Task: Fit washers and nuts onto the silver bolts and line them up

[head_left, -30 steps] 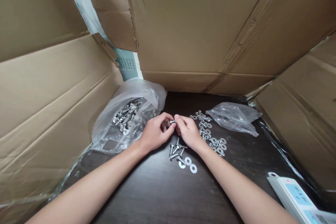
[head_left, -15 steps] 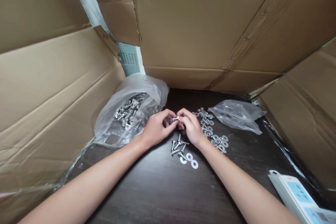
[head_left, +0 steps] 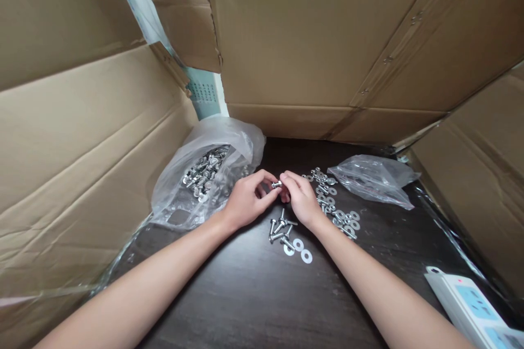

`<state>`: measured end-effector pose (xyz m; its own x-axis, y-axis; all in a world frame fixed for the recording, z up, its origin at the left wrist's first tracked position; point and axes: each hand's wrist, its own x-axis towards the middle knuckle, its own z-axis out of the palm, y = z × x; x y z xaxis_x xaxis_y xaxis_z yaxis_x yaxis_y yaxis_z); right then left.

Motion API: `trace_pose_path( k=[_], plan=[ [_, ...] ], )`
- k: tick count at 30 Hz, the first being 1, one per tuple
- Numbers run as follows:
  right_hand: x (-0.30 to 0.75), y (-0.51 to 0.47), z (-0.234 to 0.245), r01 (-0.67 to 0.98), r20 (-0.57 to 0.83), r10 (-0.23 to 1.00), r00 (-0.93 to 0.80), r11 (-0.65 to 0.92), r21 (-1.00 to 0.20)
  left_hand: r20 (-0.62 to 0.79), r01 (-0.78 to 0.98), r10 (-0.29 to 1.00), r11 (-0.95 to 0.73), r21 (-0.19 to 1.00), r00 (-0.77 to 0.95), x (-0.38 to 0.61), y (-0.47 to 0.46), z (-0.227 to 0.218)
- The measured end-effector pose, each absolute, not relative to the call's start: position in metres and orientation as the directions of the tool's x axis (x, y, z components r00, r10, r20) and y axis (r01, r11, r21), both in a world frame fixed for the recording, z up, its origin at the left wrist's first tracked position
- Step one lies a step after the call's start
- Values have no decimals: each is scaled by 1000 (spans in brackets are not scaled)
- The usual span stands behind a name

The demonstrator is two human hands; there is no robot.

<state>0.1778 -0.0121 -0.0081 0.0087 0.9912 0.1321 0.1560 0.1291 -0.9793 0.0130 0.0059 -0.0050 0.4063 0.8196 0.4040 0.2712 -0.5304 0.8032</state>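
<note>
Between the fingertips of both hands is a small silver bolt (head_left: 275, 185), held above the dark table. My left hand (head_left: 250, 196) pinches it from the left, thumb and forefinger closed on it. From the right, my right hand (head_left: 301, 199) has its fingertips closed at the bolt's other end; a nut seems to be there, but it is too small to be sure. Just below the hands lie several loose bolts (head_left: 281, 229) in a small group. Flat washers (head_left: 306, 256) rest beside them, nearest to me.
A clear plastic bag (head_left: 172, 196) full of bolts and washers lies open at left. Right of my hands spread nuts, bolts and washers (head_left: 352, 223), with a flattened plastic bag (head_left: 374, 177) behind. Cardboard walls (head_left: 311, 38) surround the table. A power strip (head_left: 470, 300) sits at near right.
The fingers of my right hand have shifted slightly on the bolt, and more of its end shows. The whole view has moved a little; the loose parts lie as before.
</note>
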Motion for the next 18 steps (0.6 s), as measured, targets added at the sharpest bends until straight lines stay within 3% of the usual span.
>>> trace_pose_path(
  k=[5, 18],
  plan=[
    [178, -13, -5, 92, 158, 987, 5, 157, -983, 390, 270, 834, -508, 818, 390, 14, 6, -5],
    [177, -13, -7, 157, 156, 988, -9, 155, -975, 430, 266, 811, -550, 792, 397, 13, 7, -7]
  ],
)
